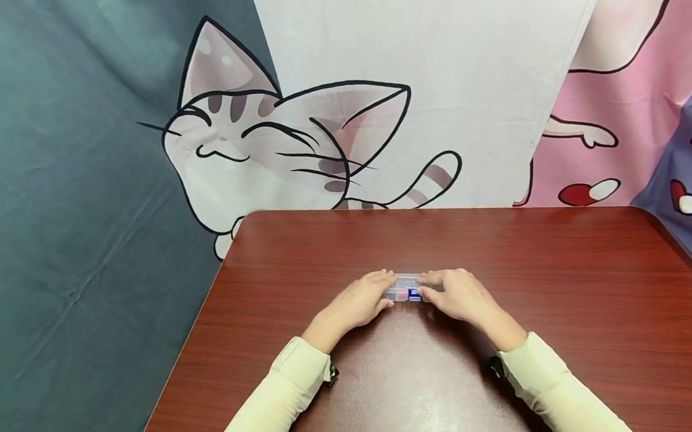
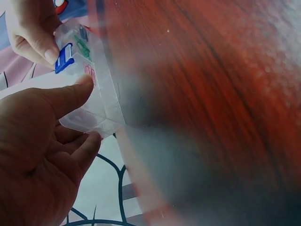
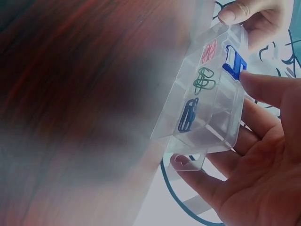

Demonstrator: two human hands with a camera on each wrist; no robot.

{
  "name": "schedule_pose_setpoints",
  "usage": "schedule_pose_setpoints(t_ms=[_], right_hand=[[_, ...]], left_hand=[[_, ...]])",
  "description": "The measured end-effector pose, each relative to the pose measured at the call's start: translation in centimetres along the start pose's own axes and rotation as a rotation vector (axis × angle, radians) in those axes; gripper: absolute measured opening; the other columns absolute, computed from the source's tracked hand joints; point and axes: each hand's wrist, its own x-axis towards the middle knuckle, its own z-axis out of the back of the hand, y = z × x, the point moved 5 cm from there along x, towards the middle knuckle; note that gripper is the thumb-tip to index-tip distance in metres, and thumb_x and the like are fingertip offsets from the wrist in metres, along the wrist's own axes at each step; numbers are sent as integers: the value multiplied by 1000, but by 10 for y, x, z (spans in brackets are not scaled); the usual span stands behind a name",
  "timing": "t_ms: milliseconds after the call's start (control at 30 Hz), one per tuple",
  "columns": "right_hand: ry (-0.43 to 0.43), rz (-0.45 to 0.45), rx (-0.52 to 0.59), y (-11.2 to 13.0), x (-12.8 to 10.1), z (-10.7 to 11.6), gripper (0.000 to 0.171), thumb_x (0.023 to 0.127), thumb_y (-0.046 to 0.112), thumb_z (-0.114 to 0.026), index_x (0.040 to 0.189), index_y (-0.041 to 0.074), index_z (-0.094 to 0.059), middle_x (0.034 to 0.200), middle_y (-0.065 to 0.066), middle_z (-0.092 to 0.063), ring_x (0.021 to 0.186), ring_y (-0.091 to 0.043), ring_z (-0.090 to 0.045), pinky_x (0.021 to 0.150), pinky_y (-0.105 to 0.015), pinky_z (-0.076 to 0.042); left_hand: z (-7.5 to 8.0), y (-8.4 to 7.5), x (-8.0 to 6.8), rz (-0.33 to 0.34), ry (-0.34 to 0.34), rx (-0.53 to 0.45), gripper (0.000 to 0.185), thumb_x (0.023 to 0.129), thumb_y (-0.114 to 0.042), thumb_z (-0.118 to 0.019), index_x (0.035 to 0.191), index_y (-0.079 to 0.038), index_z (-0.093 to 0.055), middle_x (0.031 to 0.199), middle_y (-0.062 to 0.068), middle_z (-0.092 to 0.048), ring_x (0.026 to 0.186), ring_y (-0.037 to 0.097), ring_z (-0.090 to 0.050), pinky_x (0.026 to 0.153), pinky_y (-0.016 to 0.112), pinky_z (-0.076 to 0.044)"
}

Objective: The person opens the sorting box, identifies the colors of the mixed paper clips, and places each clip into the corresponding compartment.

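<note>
A small clear plastic compartment box [image 1: 406,287] lies at the middle of the red-brown table [image 1: 571,280]. My left hand [image 1: 386,289] grips its left end, thumb [image 2: 70,96] on the near side and fingers under the far side. My right hand [image 1: 429,285] holds the right end, with its thumb [image 3: 265,87] beside the blue latch [image 3: 233,61]. Through the clear box [image 3: 207,103] show a pink paper clip [image 3: 209,49], a green one [image 3: 204,80] and a blue one [image 3: 188,115], each in its own compartment. The lid looks closed.
Bare tabletop lies all round the box. A cloth backdrop with a cartoon cat [image 1: 292,152] hangs behind the table's far edge, dark grey cloth [image 1: 64,197] at the left, pink cloth [image 1: 634,85] at the right.
</note>
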Motion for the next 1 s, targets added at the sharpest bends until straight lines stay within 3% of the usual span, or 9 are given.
schedule_pose_setpoints(t_ms=[200, 400, 667, 1000], right_hand=[[8, 45, -9, 0, -2, 0, 29, 92, 27, -75, 117, 12, -78, 120, -13, -73, 114, -33, -68, 92, -51, -55], [15, 176, -23, 0, -7, 1, 31, 90, 21, -78, 117, 6, -77, 120, -14, -73, 115, -34, -68, 96, -51, -53], [101, 316, -65, -3, -18, 1, 37, 89, 10, -77, 125, 1, -71, 133, -18, -65, 127, -41, -58, 105, -55, -45], [51, 396, -102, -7, -31, 1, 45, 89, 4, -75, 133, 6, -67, 141, -23, -58, 132, -44, -53, 101, -56, -48]], left_hand=[[0, 0, 0, 8, 6, -19, 59, 100, -28, -66, 151, -6, -47, 155, 10, -47, 146, 22, -40, 119, 36, -32], [-1, 0, -2, -2, 10, -12, 56, 101, -28, -64, 150, -6, -49, 155, 9, -47, 146, 21, -40, 120, 34, -31], [0, -3, -5, -7, 3, 13, 54, 100, -28, -66, 148, -7, -52, 153, 6, -50, 146, 21, -41, 119, 33, -32], [-3, -9, -11, -1, -10, 76, 52, 101, -23, -65, 149, -8, -51, 155, 6, -47, 147, 19, -38, 119, 32, -31]])
